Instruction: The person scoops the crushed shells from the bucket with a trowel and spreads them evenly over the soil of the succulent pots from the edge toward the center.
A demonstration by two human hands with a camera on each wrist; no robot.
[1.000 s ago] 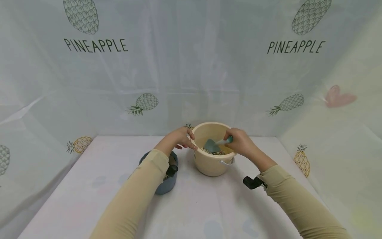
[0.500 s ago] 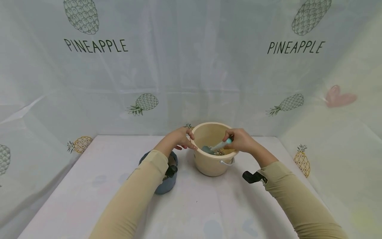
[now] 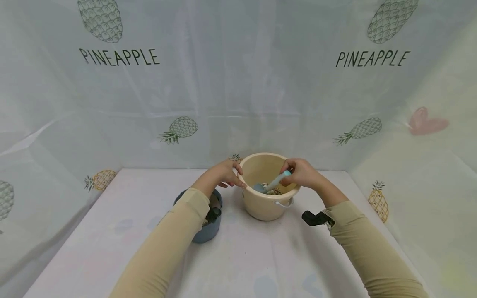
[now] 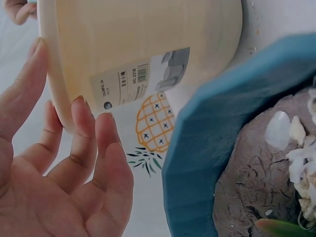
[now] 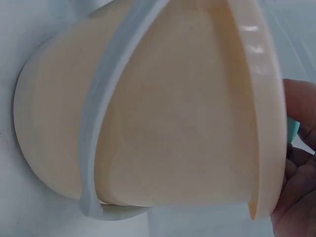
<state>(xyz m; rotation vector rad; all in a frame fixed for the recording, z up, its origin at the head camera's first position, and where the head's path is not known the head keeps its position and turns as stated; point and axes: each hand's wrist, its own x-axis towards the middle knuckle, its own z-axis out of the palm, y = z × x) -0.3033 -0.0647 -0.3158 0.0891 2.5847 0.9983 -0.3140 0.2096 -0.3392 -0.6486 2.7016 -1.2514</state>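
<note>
A cream bucket (image 3: 263, 209) stands upright on the table, with a gritty pebble-like mix (image 3: 275, 191) inside. My left hand (image 3: 223, 173) holds the bucket's left rim, and in the left wrist view its fingertips (image 4: 81, 106) lie against the rim and outer wall. Over the opposite rim, my right hand (image 3: 302, 173) grips the handle of a small blue-green trowel (image 3: 276, 181). The trowel slants down to the left, its blade low in the bucket at the mix. In the right wrist view the bucket wall (image 5: 182, 113) hides most of the trowel.
A blue faceted pot (image 3: 206, 234) sits left of the bucket, beneath my left forearm. It holds brown soil (image 4: 252, 173), pale shells (image 4: 278, 129) and a green leaf tip. The bucket's white handle (image 3: 285, 203) hangs down in front. A pineapple-print curtain (image 3: 238, 82) rises behind the table.
The trowel's blade has gone from raised and face-on to lower in the mix, and its handle now tilts up more steeply. My left hand has stayed on the rim.
</note>
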